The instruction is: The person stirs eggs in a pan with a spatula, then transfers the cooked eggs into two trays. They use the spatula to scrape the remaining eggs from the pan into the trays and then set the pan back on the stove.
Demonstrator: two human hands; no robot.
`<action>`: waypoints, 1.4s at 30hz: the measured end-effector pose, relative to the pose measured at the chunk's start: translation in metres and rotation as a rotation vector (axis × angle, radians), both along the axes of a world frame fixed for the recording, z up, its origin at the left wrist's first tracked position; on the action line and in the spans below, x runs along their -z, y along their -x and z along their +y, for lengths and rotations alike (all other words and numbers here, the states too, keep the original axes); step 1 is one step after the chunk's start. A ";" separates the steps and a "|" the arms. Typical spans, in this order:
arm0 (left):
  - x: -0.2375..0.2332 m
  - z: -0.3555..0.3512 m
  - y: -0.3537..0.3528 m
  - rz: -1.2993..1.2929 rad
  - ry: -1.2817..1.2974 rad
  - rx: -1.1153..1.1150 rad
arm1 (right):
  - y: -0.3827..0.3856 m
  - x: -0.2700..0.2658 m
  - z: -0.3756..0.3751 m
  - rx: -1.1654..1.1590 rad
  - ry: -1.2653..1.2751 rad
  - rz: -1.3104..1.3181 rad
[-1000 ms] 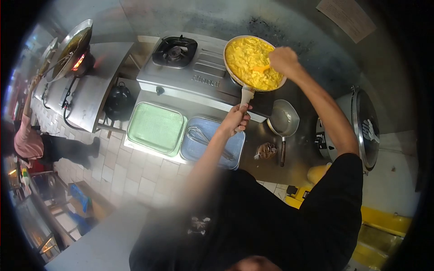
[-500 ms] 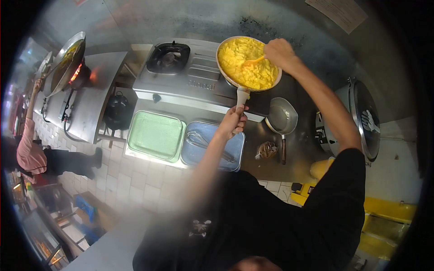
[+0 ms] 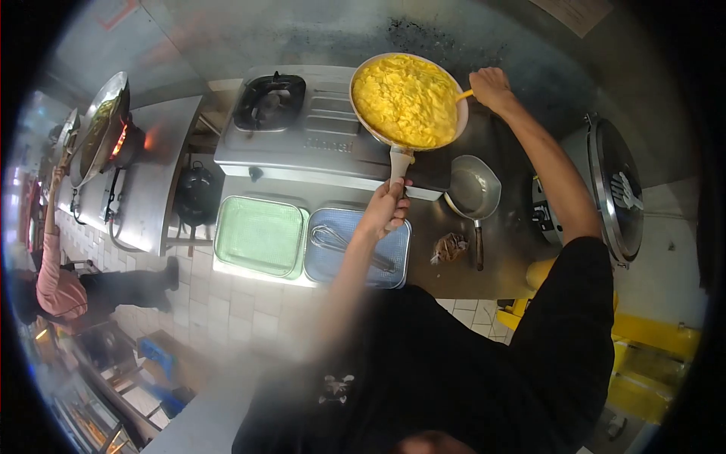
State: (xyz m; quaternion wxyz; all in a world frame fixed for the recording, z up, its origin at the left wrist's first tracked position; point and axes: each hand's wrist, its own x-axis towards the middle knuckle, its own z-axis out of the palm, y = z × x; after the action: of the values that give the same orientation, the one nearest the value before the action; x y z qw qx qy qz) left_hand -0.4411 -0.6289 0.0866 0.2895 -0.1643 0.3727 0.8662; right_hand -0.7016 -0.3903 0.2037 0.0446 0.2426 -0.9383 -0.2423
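My left hand (image 3: 387, 208) is closed round the pale handle of a frying pan (image 3: 463, 121) on the right side of the gas stove. Soft yellow scrambled eggs (image 3: 404, 102) fill the pan nearly to its rim. At the pan's right edge, my right hand (image 3: 491, 85) grips an orange spatula (image 3: 465, 94). Only a short piece of the spatula's handle shows; its far end is hidden at the eggs' edge.
Right of my left hand are a small saucepan (image 3: 474, 189) and a tied plastic bag (image 3: 450, 248). A green basket tray (image 3: 259, 236) and a blue tray (image 3: 324, 265) holding a whisk (image 3: 340, 242) stand nearer me. Leftward, a co-worker (image 3: 60, 287) handles a wok (image 3: 102, 132) over flame.
My right hand has moved right and slightly down, drawing the spatula from the middle of the eggs to the pan's right edge. The pan has shifted slightly up and left in view.
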 end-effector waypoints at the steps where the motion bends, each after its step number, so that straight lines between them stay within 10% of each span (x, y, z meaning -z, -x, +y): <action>1: -0.001 0.001 -0.002 -0.009 0.013 0.005 | 0.010 0.013 0.005 -0.075 0.122 0.123; 20: 0.029 0.000 0.000 -0.001 -0.290 -0.091 | -0.053 0.007 0.010 -0.468 0.136 0.139; 23: 0.146 -0.014 0.009 0.476 0.864 -0.087 | -0.050 -0.013 0.011 -0.391 0.251 0.193; 26: 0.247 -0.016 0.027 0.770 1.023 0.010 | -0.068 -0.041 0.004 -0.370 0.320 0.231; 29: 0.158 0.023 0.019 0.757 1.530 -0.048 | -0.082 -0.066 0.003 -0.313 0.487 0.218; 34: 0.160 0.042 0.015 1.050 1.515 -0.358 | -0.084 -0.088 0.005 -0.098 0.380 0.154; 36: 0.145 0.058 0.007 0.693 0.598 -0.696 | -0.074 -0.087 0.007 -0.028 0.312 0.136; 40: 0.125 0.020 -0.002 1.041 1.447 -0.299 | -0.036 -0.056 0.016 -0.099 0.246 0.300; 42: 0.118 0.000 -0.002 0.269 0.557 -0.143 | -0.015 -0.035 0.016 -0.143 0.297 0.331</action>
State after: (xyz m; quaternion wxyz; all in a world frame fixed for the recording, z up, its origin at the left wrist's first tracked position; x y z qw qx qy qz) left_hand -0.4394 -0.6289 -0.0317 0.1197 -0.1471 0.6178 0.7631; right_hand -0.6869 -0.3742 0.2390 0.2501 0.2564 -0.9239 -0.1345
